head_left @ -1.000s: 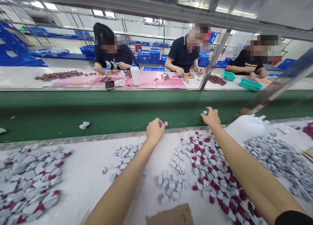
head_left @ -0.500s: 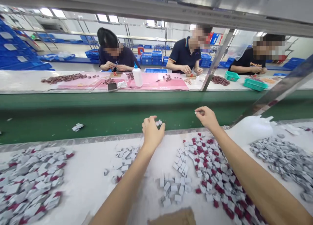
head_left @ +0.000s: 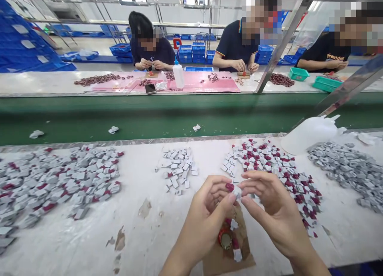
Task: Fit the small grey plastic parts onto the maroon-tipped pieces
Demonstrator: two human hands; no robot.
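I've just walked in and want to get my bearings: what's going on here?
Someone's left hand and right hand meet over small dark red and white parts, the left one pinching them; whether they are joined is too small to tell. Below is a brown board with a bottle cap on it. Piles of similar parts lie around the table. Three small clusters sit on the green belt, beyond which other people are working.

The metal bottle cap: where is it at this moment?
In the head view, the metal bottle cap lies low, right of centre, on the brown cardboard, just right of the left hand.
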